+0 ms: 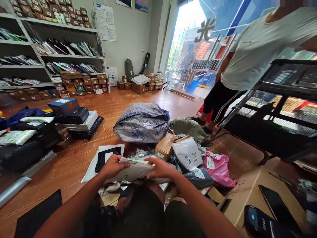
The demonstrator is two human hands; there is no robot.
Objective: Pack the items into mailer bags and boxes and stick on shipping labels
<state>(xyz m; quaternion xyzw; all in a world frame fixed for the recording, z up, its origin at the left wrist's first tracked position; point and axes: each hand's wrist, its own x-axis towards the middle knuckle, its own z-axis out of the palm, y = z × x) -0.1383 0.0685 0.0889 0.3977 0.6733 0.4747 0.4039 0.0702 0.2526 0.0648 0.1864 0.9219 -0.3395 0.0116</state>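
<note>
Low in front of me, a white mailer bag (137,171) with dark print is held up between both hands. My left hand (115,167) grips its left end, thumb on top. At the other end, my right hand (160,169) has thumb and fingers around the edge; some fingers are hidden. Beyond my left hand lies a flat white parcel with a black one (101,160) on it. To the right of my right hand are a white labelled package (189,153), a brown carton (165,145) and a pink bag (218,167).
A large grey-blue sack (141,122) stands ahead. Parcels are stacked at left, including a blue box (63,105). At right, a person (257,43) stands behind a black chair (267,112). A phone (278,205) and dark handheld device (260,221) lie on a cardboard box (244,191).
</note>
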